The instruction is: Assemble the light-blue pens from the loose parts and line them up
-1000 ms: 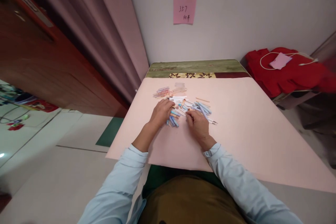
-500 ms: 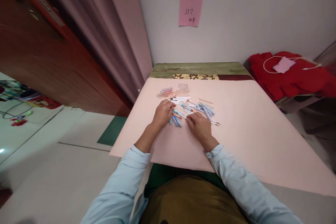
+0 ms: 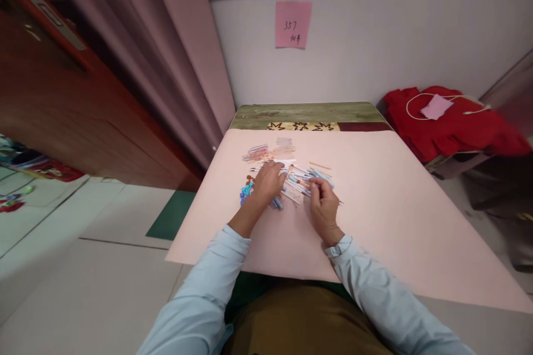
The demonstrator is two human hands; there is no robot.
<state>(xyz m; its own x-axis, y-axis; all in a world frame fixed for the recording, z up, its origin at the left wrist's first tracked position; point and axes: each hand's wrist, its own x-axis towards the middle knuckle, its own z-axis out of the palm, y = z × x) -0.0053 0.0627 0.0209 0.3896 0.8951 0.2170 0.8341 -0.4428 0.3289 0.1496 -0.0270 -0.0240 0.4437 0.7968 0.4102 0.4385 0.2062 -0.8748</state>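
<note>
A heap of pens and pen parts (image 3: 297, 177), mostly blue and white with some orange, lies on a pink sheet (image 3: 375, 205) covering the table. My left hand (image 3: 268, 182) rests palm down on the left side of the heap, fingers curled over several pens. My right hand (image 3: 321, 205) is lifted slightly at the heap's right side, its fingers pinched on a thin pen. A few small blue pieces (image 3: 246, 189) lie just left of my left hand. Clear pen tubes (image 3: 268, 151) lie behind the heap.
A pink note (image 3: 292, 24) hangs on the wall. Red cloth (image 3: 449, 122) with a white cable lies at the right. A curtain (image 3: 175, 50) and a wooden door (image 3: 62, 100) stand to the left. The table's green far edge (image 3: 308, 112) shows beyond the sheet.
My right hand has risen from the sheet and pinched a pen. My left hand slid slightly right over the heap, uncovering small blue pieces at its left. The camera shifted a little.
</note>
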